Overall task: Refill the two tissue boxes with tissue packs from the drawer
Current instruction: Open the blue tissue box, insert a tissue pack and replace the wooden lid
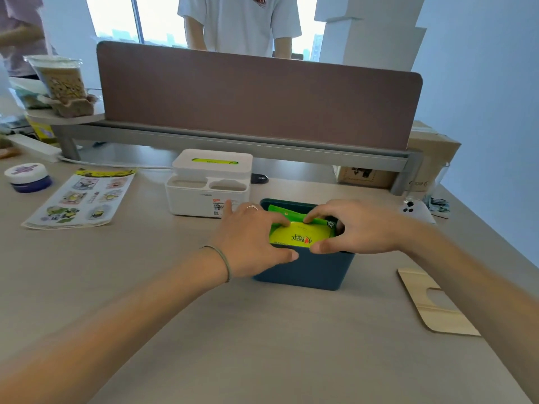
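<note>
Two bare forearms reached in from the near edge of the desk toward the dark teal tissue box, which stood open-topped a little right of the desk's middle. A flat wooden lid with a slot cut in it lay on the desk to the right of the teal box, apart from it.

The left hand, with a thin band at its wrist and a ring on one finger, lay over the teal box's left rim, its thumb against the near wall and its fingers curled onto the left end of the green tissue pack. The right hand mirrored it on the box's right side, thumb at the near rim and fingers bent down over the pack's far edge. Both hands were closed on the pack, which sat partly inside the teal box, its yellow-green top face showing between the hands.

Just beyond and left of the teal box stood the white tissue box, its lid on and a strip of green showing through the top slot. A sticker sheet lay farther left of it, with a small jar beyond that. A white phone lay to the right of the teal box, near the far edge.

Behind the teal box rose the brown desk divider, and beyond it stood a person in a white T-shirt.
</note>
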`<state>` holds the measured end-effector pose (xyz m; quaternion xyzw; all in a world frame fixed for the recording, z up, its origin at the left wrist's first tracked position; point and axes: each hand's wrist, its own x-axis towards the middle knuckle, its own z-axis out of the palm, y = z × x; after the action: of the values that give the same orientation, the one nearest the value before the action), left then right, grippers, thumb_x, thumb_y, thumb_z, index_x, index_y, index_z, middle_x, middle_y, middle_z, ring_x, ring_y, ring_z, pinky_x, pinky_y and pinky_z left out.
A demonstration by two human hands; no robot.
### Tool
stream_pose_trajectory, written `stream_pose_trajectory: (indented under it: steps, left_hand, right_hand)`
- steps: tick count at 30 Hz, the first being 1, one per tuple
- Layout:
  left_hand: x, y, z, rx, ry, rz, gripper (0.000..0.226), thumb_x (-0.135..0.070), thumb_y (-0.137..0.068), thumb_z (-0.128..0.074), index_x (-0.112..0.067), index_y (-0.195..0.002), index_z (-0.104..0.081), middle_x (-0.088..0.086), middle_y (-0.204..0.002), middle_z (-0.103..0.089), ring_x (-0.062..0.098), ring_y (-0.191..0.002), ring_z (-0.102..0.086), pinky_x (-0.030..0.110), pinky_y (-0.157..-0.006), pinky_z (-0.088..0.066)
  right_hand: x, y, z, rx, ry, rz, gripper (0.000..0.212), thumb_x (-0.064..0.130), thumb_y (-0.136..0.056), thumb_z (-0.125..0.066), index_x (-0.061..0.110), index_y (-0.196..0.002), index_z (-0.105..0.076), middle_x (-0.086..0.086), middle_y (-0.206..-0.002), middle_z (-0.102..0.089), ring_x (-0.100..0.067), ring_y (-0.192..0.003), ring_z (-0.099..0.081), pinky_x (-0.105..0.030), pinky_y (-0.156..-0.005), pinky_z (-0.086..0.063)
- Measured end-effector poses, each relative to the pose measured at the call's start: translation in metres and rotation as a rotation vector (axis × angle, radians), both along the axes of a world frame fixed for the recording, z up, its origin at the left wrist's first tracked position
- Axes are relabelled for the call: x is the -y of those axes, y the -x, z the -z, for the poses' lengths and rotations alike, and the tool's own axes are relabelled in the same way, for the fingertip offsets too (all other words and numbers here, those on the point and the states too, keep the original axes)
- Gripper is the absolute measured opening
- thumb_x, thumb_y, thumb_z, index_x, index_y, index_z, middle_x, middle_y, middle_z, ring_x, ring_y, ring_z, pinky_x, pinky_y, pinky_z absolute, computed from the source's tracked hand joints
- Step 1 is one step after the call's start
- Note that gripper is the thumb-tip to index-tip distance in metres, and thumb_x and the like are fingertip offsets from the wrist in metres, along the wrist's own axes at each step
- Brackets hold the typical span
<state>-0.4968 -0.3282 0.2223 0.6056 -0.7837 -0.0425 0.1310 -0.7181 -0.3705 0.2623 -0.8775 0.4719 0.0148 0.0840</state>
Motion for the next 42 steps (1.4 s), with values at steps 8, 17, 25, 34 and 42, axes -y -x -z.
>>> stream_pose_trajectory:
  steps: [8,17,25,34,42]
  left_hand:
    - [-0.002,0.003,0.004,0.066,-0.053,0.023,0.060,-0.077,-0.084,-0.046,-0.043,-0.132,-0.058,-0.002,-0.135,-0.056,0.021,-0.133,-0.044,0.062,-0.119,-0.005]
    - [-0.007,0.020,-0.010,-0.054,0.206,0.095,0.060,-0.078,-0.080,-0.049,-0.040,-0.124,-0.063,-0.008,-0.128,-0.059,0.014,-0.127,-0.045,0.050,-0.118,-0.022]
    - [-0.010,0.090,-0.011,-0.209,0.235,0.279,0.043,-0.053,-0.092,-0.055,-0.031,-0.128,-0.060,-0.008,-0.127,-0.061,0.013,-0.120,-0.051,0.034,-0.104,-0.043]
    - [-0.017,0.192,0.016,-0.089,0.052,0.486,0.056,-0.054,-0.088,-0.059,-0.030,-0.138,-0.052,-0.002,-0.135,-0.058,0.020,-0.126,-0.050,0.039,-0.104,-0.043]
    - [-0.002,0.228,0.048,0.171,-0.144,0.443,0.106,-0.088,-0.063,-0.052,-0.036,-0.151,-0.023,0.002,-0.151,-0.041,0.024,-0.141,-0.033,0.053,-0.116,-0.019]
  right_hand:
    - [-0.001,-0.010,0.016,-0.159,0.030,-0.051,0.079,0.074,-0.077,-0.061,0.038,-0.144,-0.041,0.007,-0.128,-0.058,-0.016,-0.109,-0.056,-0.037,-0.090,-0.048]
    - [-0.022,0.012,0.013,0.043,0.195,-0.045,0.073,0.073,-0.085,-0.052,0.038,-0.148,-0.039,0.002,-0.158,-0.032,-0.018,-0.144,-0.025,-0.037,-0.115,-0.027]
    - [-0.057,0.102,0.019,0.284,0.192,0.178,0.056,0.058,-0.090,-0.057,0.045,-0.143,-0.042,0.012,-0.159,-0.031,-0.007,-0.145,-0.024,-0.027,-0.112,-0.021]
    - [-0.088,0.205,0.053,0.245,0.091,0.412,0.050,0.037,-0.091,-0.068,0.034,-0.139,-0.052,0.009,-0.146,-0.047,-0.008,-0.138,-0.036,-0.016,-0.102,-0.021]
    - [-0.100,0.254,0.079,0.191,0.004,0.615,0.050,0.039,-0.090,-0.068,0.035,-0.137,-0.052,0.007,-0.145,-0.048,-0.017,-0.133,-0.044,-0.035,-0.113,-0.032]
